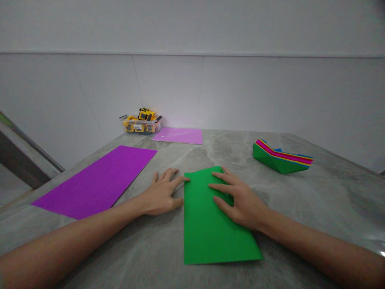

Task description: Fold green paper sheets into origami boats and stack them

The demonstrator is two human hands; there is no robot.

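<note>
A green sheet of paper (pixel 210 228), folded into a long rectangle, lies on the grey marble table (pixel 300 208) in front of me. My right hand (pixel 237 196) lies flat on its upper right part with the fingers spread. My left hand (pixel 162 192) rests on the table at the sheet's left edge, fingers apart, one fingertip touching the top left corner. Neither hand holds anything.
A large purple sheet (pixel 96 180) lies to the left. A paler purple sheet (pixel 179 135) lies at the back beside a clear box of yellow toy vehicles (pixel 140 122). A stack of folded coloured paper boats (pixel 279 158) sits at the right. White wall behind.
</note>
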